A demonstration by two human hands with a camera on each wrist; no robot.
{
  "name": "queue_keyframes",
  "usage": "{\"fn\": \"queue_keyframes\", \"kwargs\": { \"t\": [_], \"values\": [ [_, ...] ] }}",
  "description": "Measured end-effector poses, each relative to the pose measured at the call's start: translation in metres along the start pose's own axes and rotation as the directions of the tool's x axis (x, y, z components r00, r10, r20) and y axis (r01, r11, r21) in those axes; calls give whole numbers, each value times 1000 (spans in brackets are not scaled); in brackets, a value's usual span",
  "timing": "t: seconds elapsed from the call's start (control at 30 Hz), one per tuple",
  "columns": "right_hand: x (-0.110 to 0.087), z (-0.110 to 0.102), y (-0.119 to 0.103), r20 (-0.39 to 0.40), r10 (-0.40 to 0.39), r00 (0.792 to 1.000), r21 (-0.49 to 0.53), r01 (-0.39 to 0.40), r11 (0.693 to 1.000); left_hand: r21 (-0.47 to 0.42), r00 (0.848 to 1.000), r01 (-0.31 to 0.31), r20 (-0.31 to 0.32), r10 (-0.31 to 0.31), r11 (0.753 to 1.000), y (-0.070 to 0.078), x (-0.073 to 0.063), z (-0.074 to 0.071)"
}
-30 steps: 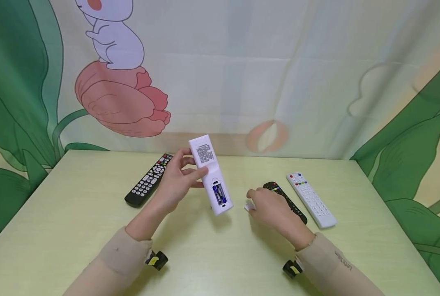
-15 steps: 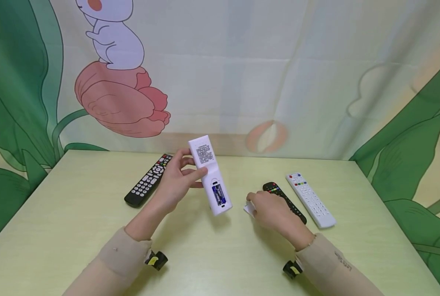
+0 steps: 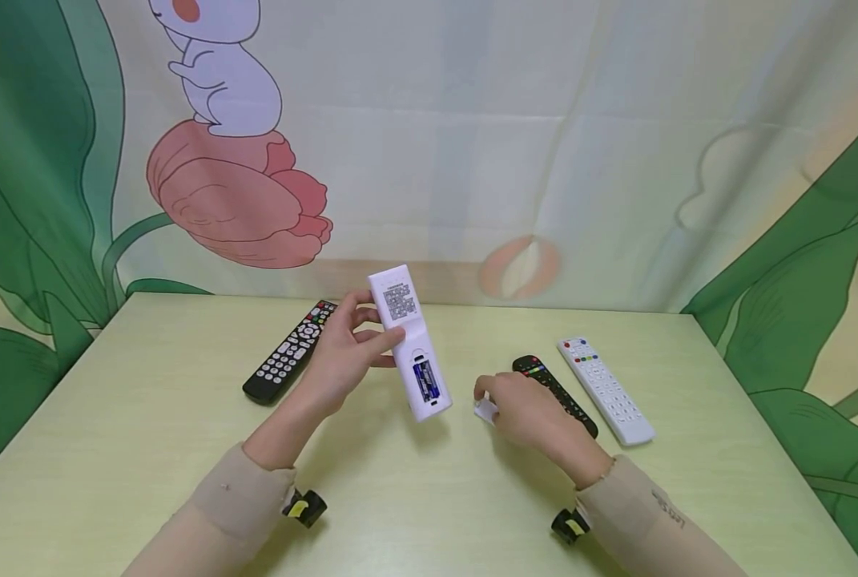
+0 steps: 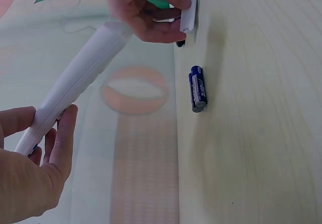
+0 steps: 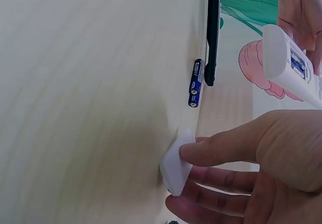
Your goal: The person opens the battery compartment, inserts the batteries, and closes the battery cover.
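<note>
The left hand (image 3: 342, 353) pinches a white remote (image 3: 416, 340) above the worktop's (image 3: 429, 505) middle, towards the far edge, its blue batteries (image 3: 426, 381) on show. The right hand (image 3: 533, 413) has a small white cover (image 3: 483, 412) pinched near a black remote (image 3: 537, 369).

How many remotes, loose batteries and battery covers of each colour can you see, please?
Long black button-covered remotes: 2
Long white plastic remotes: 2
Loose blue cylindrical batteries: 2
Small white plastic battery cover: 1
Total: 7
</note>
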State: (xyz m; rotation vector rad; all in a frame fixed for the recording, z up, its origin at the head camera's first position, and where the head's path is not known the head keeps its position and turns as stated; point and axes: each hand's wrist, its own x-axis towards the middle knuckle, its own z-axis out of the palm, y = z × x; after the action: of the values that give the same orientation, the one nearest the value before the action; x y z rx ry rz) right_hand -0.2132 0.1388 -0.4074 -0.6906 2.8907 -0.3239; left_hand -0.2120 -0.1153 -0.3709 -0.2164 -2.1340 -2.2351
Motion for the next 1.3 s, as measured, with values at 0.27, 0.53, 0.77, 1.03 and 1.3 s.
{"fn": "queue_keyframes", "kwargs": {
  "t": [0.27, 0.53, 0.77, 1.03, 1.3],
  "values": [
    [-2, -3, 0, -28, -16, 999, 25, 17, 1000, -1, 1000, 3, -1, -3, 1000, -2, 0, 0],
    [-2, -8, 1, -66, -57, 996, 80, 62, 995, 3, 1000, 0, 5, 0, 1000, -1, 0, 0],
    [1, -6, 5, -126, -106, 986, 140, 123, 982, 11, 1000, 13, 4, -13, 1000, -1, 0, 0],
    [0, -10, 5, -167, -132, 977, 182, 162, 970, 29, 1000, 22, -1, -22, 999, -1, 0, 1],
    [-2, -14, 3, -252, -131, 959, 242, 194, 951, 28, 1000, 28, 0, -28, 999, -1, 0, 1]
  ]
}}
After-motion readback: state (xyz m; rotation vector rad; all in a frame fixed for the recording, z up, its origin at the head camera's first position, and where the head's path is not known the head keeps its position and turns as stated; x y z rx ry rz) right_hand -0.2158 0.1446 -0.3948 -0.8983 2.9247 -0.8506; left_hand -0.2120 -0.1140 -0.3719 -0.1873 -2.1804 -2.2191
